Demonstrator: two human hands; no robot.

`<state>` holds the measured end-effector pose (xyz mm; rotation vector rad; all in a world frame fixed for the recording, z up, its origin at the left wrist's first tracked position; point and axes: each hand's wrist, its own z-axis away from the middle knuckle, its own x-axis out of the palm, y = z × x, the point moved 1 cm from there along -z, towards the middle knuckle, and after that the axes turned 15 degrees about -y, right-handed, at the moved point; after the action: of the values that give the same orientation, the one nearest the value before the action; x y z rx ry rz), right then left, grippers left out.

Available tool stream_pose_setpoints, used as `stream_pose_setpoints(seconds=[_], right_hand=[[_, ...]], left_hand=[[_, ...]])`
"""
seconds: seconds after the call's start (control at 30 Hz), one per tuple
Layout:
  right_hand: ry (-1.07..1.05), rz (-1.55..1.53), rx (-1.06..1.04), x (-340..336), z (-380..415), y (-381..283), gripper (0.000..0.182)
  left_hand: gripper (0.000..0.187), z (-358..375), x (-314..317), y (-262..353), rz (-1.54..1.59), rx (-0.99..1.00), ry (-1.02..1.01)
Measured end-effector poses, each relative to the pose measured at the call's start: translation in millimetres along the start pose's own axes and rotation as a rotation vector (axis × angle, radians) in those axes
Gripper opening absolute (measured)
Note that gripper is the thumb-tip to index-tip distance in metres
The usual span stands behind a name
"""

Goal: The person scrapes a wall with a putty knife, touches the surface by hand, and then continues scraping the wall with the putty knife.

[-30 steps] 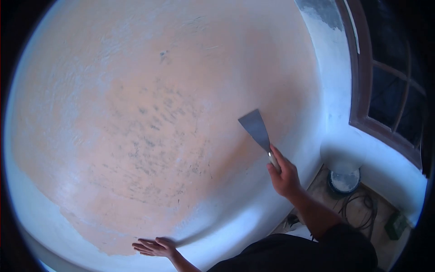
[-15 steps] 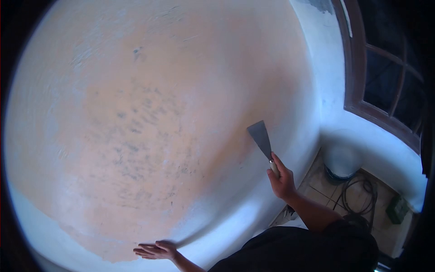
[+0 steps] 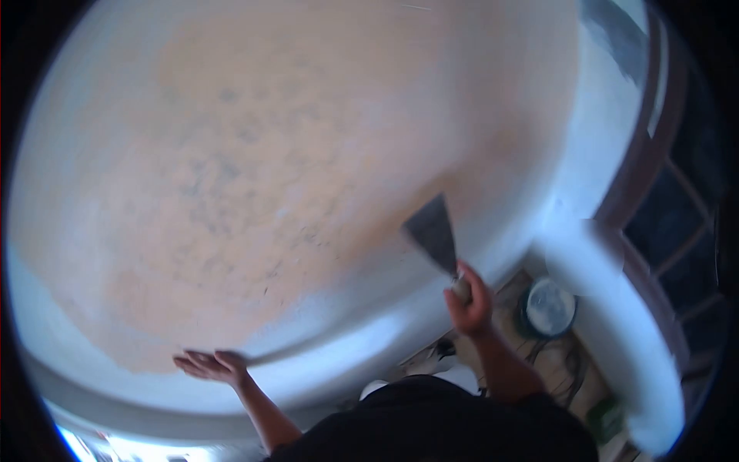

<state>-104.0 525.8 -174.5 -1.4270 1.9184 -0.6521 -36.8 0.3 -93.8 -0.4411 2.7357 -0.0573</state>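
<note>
My right hand (image 3: pixel 471 299) is closed round the handle of a putty knife (image 3: pixel 435 233), its wide grey blade pointing up and to the left. Behind the blade stretches a wall (image 3: pixel 369 154) with a patchy peach and whitish surface. Dark smudges and scuffs mark the wall's middle. Lower left, my left hand (image 3: pixel 212 365) is held out with the palm up and fingers extended, nothing in it. It overlaps the edge where the peach patch meets the white lower band.
On the tiled floor at right stands a bucket (image 3: pixel 549 306) with whitish contents. A coiled hose or cable (image 3: pixel 571 369) and a green box (image 3: pixel 605 420) lie near it. A brown-framed window (image 3: pixel 654 162) is set in the white side wall.
The view has swung, so the bucket's inside and more floor show. The putty knife's blade has turned somewhat. My left hand appears farther left and higher, still open.
</note>
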Motion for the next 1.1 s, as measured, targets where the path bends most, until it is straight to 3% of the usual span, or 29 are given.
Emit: stream_pose_setpoints(seconds=[0.03,0.17,0.23,0.27,0.37,0.53,0.6,0.73,1.0,1.1], right_hand=[[-0.068,0.127,-0.153,-1.2,-7.5,-14.7,0.046],[-0.4,0.187,-0.264,-13.6,-26.6,-32.7,0.044],[-0.272,0.309,-0.388,-19.2,-46.4,-46.2,0.042],[-0.318,0.308,-0.421,-18.8,-54.0,-47.8,0.042],[-0.141,0.157,-0.332,-18.2,-73.4,-53.0,0.041],[-0.284,0.22,-0.527,-9.8,-127.8,-98.1,0.04],[-0.245,0.438,-0.691,-6.3,-156.9,-131.3,0.039],[-0.261,0.59,-0.811,6.2,-197.6,-172.2,0.035],[-0.307,0.813,-1.09,32.1,-247.1,-252.3,0.032],[-0.349,0.792,-1.109,58.6,-262.0,-281.3,0.033]], left_hand=[[0.069,-0.6,-2.6,5.5,0.036,-0.006,-0.004],[0.069,7.0,0.4,5.9,0.069,-0.026,-0.025],[0.069,13.4,5.3,5.2,0.097,-0.053,-0.027],[0.07,16.8,6.0,6.9,0.078,-0.065,-0.036],[0.07,30.3,14.9,5.8,0.045,-0.14,-0.036],[0.071,56.3,34.7,-1.4,0.062,-0.17,-0.095],[0.071,65.1,38.3,0.1,0.076,-0.203,-0.1],[0.076,97.9,45.5,8.5,0.111,-0.232,-0.243],[0.08,116.8,-11.5,13.7,0.21,-0.307,-0.639],[0.077,114.6,-21.6,4.2,0.262,-0.439,-0.689]])
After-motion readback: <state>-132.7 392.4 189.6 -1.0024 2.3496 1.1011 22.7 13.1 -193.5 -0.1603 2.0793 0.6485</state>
